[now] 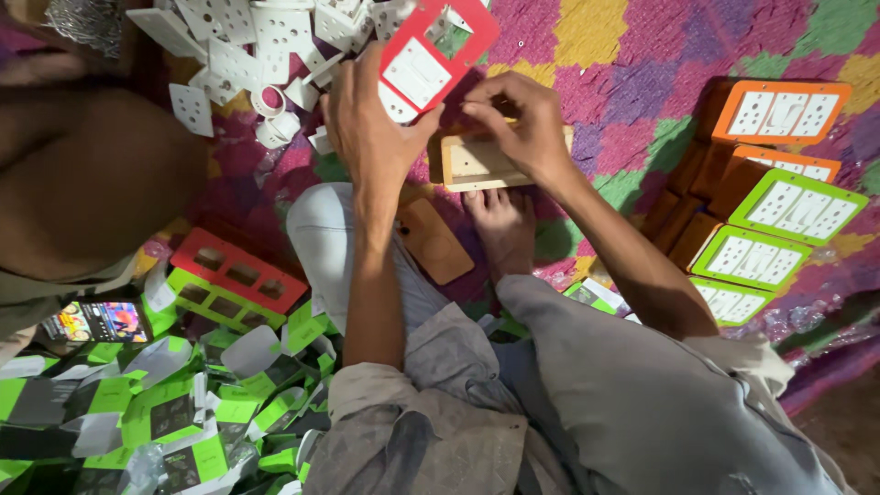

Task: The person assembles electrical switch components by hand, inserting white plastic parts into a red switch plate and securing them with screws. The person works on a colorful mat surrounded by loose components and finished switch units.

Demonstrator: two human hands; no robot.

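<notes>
My left hand [371, 119] grips a red switch-plate frame [440, 50] with white inserts, tilted above the mat. My right hand [513, 124] rests its fingertips on a small open wooden box [472, 163] that lies on the mat in front of my bare foot [502, 225]. A brown wooden lid [433, 240] lies flat beside my left knee.
A heap of white plastic plates [247, 46] sits at the top left. Orange and green finished switch boards [779, 206] are stacked at the right. Empty red and green frames [229, 275], green packaging scraps [165, 403] and a lit phone [96, 323] lie at the left. Another person's leg [82, 183] is nearby.
</notes>
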